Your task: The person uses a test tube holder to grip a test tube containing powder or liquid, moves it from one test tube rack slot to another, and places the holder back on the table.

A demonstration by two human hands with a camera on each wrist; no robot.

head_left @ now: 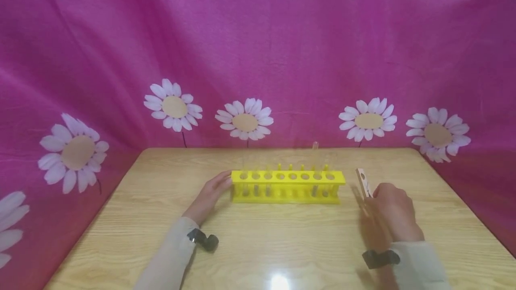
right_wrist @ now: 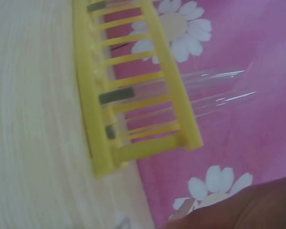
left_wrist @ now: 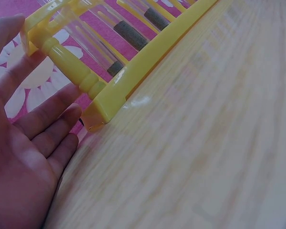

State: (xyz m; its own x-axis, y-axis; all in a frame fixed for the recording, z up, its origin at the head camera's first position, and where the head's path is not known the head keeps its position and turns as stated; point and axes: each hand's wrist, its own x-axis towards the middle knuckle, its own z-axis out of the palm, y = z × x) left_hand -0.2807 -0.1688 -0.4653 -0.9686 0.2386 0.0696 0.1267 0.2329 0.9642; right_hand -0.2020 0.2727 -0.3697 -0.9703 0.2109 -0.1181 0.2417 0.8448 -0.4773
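Observation:
A yellow test tube rack (head_left: 288,177) stands upright on the table, with clear test tubes in its left and right holes. Dark material lies in the bottoms of the tubes, such as this test tube (left_wrist: 130,34). At the rack's left end, my left hand (head_left: 211,190) holds the upper corner between thumb and index finger; its other fingers (left_wrist: 55,126) extend loosely beside the end post. Off to the right of the rack, my right hand (head_left: 395,209) grips a wooden test tube clamp (head_left: 363,182), its holed end pointing away from me. The palm hides the clamp's other end.
The wooden table (head_left: 258,236) extends around the rack. A pink cloth (head_left: 282,57) printed with white flowers hangs behind and at both sides. One test tube (head_left: 316,155) at the right rises higher than the others. Dark straps circle both sleeves.

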